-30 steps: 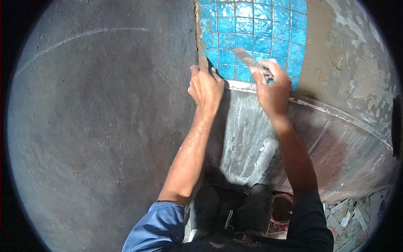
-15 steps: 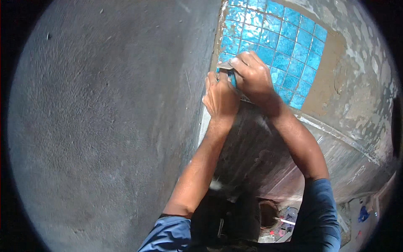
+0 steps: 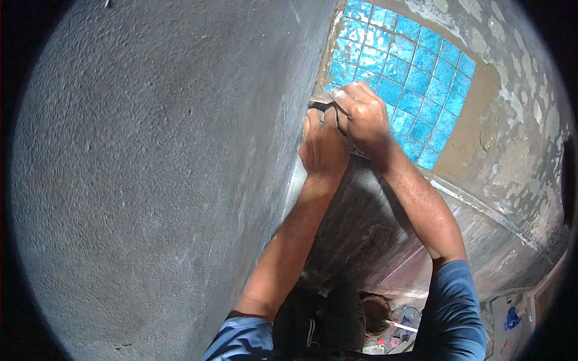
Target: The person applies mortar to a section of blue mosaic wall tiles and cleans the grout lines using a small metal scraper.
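At the left side of a sheet of glossy blue square tiles (image 3: 415, 81) on the wall, my two hands work close together. My right hand (image 3: 366, 117) is closed, pinching a thin, pale, flat piece (image 3: 321, 98) whose kind I cannot make out. Just below it, my left hand (image 3: 325, 144) is closed with its fingers curled upward. A dark gap and a trace of blue show between the hands, but my fingers hide what the left one grips. The tiles' lower left part is covered by both hands.
A rough grey wall (image 3: 150, 180) fills the left and meets the tiled wall at a corner. Brown mortar (image 3: 472, 120) borders the tiles on the right. A pale ledge strip (image 3: 481, 207) runs below. Near my legs is a round brown container (image 3: 376, 314) beside scattered debris.
The view has shifted, so the tiles sit slightly lower and further right. My left hand has turned a little, and less blue shows between the hands. Both hands remain at the same tile edge.
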